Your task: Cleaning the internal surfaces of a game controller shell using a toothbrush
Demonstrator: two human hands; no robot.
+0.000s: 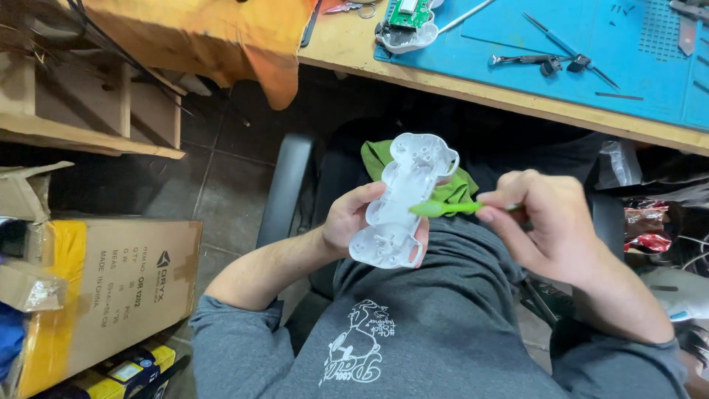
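My left hand (353,221) holds a white plastic controller shell (403,198), its inner side with posts and holes facing me, over my lap. My right hand (544,219) grips a small green brush (443,208) whose head touches the shell's right edge near the middle. A green cloth (452,189) lies on my lap behind the shell. I wear a grey printed shirt (436,325).
A wooden desk edge (517,96) carries a blue work mat (591,52) with tweezers, screwdrivers, small screws and a green circuit board (408,13) in a white shell half. An orange cloth (214,33) hangs at the upper left. A cardboard box (118,284) stands on the floor at my left.
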